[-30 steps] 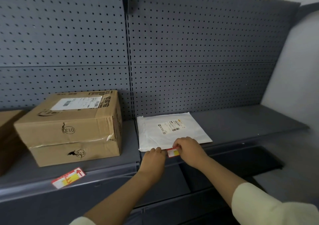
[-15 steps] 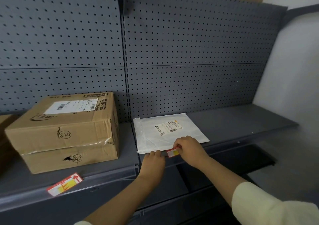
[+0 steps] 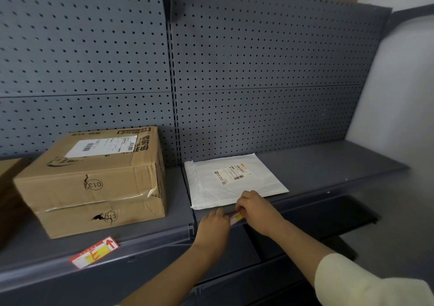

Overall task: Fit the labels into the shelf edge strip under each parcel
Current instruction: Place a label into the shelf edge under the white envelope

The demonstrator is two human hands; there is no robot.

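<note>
A red and yellow label (image 3: pixel 236 217) was pinched at its right end by the fingers of the right hand (image 3: pixel 256 208) and touched at its left end by the fingertips of the left hand (image 3: pixel 212 227). The left hand was seen from the back, so whether it truly gripped the label or only pressed on it could not be told. The label was held against the edge strip (image 3: pixel 305 198) at the front of the shelf (image 3: pixel 328 164), directly under a flat white mailer (image 3: pixel 232 181). Most of the label was covered by the two hands; only a short piece showed between them, and whether it was seated in the strip could not be made out.

The mailer was lying on the shelf with its near edge just behind the knuckles of the right hand, a small printed slip on its top face. To the left, beyond the upright joint between two shelf bays, a taped cardboard box (image 3: pixel 94 178) was standing, marked 013 on its front and carrying a white barcode sticker on top. Below the box, a second label (image 3: pixel 95 251) with a red arrow was sitting tilted in the strip of that bay. A corner of another box (image 3: pixel 8 200) was cut off at the left border. A grey pegboard (image 3: pixel 258 70) was behind everything, and a cream sleeve (image 3: pixel 366 282) was seen on the right forearm.
</note>
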